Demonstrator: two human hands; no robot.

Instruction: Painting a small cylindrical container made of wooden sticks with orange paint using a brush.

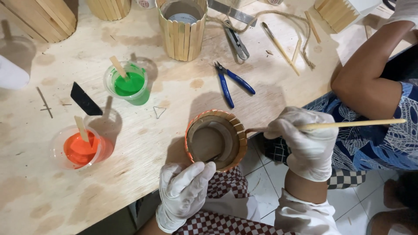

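Observation:
My left hand (185, 189), in a white glove, grips the near rim of a round holder made of wooden sticks (216, 139), held at the table's front edge; its outside shows orange paint. My right hand (305, 141), also gloved, holds a long wooden paintbrush (348, 124) whose tip touches the holder's right side. A clear cup of orange paint (80, 148) with a stick in it stands at the left, and a cup of green paint (128, 83) with a stick stands further back.
Blue-handled pliers (230, 82) lie behind the holder. An unpainted stick holder (183, 28), small snips (237, 43), loose sticks, a rope and more stick containers sit at the back of the plywood table (143, 139). Another person's bare arm (370, 74) rests at the right.

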